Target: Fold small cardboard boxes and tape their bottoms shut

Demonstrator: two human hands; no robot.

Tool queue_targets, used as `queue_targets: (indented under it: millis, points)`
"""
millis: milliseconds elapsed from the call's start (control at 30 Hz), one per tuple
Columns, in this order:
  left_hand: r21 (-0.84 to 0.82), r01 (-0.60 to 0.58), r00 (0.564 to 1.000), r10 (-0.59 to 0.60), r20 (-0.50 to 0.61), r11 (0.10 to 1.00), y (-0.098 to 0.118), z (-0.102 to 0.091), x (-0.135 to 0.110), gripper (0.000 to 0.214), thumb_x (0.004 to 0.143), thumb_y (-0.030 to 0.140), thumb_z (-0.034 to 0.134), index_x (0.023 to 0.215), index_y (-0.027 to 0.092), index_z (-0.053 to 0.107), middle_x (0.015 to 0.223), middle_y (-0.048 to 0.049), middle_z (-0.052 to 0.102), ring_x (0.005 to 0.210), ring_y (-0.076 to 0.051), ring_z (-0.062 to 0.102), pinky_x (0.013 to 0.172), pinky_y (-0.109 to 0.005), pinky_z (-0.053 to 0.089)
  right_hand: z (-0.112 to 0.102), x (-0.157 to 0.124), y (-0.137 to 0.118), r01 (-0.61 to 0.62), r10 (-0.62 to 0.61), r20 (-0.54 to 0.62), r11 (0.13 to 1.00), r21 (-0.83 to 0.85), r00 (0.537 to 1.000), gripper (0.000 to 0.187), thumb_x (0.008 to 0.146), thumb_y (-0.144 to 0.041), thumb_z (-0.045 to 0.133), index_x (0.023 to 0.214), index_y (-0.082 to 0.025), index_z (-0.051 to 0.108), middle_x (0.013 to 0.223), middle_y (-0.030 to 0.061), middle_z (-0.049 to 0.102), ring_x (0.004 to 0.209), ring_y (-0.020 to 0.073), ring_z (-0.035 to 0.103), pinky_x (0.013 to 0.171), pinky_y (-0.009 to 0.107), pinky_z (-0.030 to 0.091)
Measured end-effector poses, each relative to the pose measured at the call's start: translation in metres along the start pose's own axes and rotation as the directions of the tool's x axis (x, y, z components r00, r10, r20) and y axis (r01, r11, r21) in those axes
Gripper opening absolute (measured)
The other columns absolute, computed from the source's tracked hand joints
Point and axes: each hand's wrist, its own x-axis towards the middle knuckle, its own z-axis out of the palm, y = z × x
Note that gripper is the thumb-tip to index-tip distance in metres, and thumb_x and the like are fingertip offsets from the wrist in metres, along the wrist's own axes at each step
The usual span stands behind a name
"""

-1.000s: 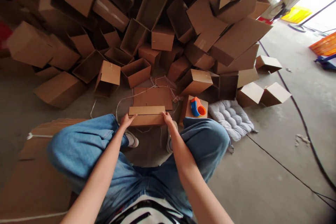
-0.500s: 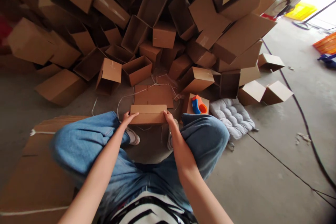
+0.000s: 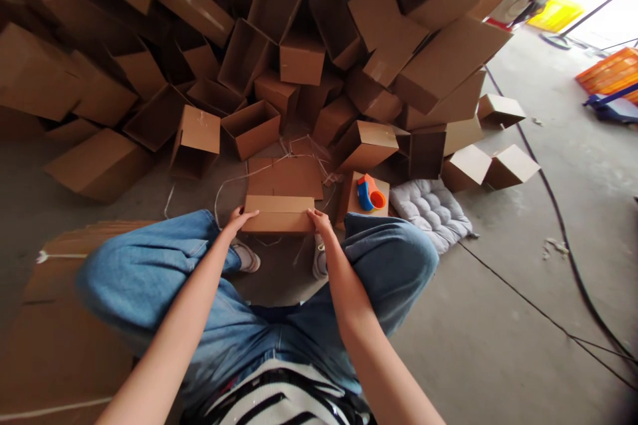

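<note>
A flat folded cardboard box (image 3: 278, 214) sits on the floor between my feet. My left hand (image 3: 238, 219) grips its left end and my right hand (image 3: 318, 219) grips its right end, fingers curled on the edges. More flattened cardboard (image 3: 285, 176) lies just behind it, with white strapping looped over it. An orange and blue tape dispenser (image 3: 369, 192) rests on a small box to the right of my right hand. My knees in blue jeans flank both arms.
A tall heap of assembled cardboard boxes (image 3: 299, 60) fills the back. A grey quilted cushion (image 3: 430, 210) lies right of the dispenser. A stack of flat cardboard (image 3: 44, 319) tied with string is at my left. Black cables (image 3: 548, 319) cross the concrete floor on the right.
Both hands stay on the ends of the flat box. The view has shifted slightly, and the box sits a little higher and further left in the frame.
</note>
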Motion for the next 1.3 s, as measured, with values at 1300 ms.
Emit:
queue_targets:
  millis: [1300]
  points:
    - [0.214, 0.066, 0.982, -0.025, -0.187, 0.975, -0.006, 0.023, 0.017, 0.059, 0.072, 0.038, 0.081, 0.119, 0.014, 0.057, 0.123, -0.0175, 0.068, 0.113, -0.03, 0.066, 0.092, -0.035, 0.053, -0.006, 0.012, -0.008, -0.092, 0.094, 0.002, 0.986, -0.141, 0.996, 0.042, 0.086, -0.049, 0.061, 0.106, -0.014, 0.073, 0.105, 0.0106, 0.074, 0.101, 0.023, 0.069, 0.082, 0.028, 0.052]
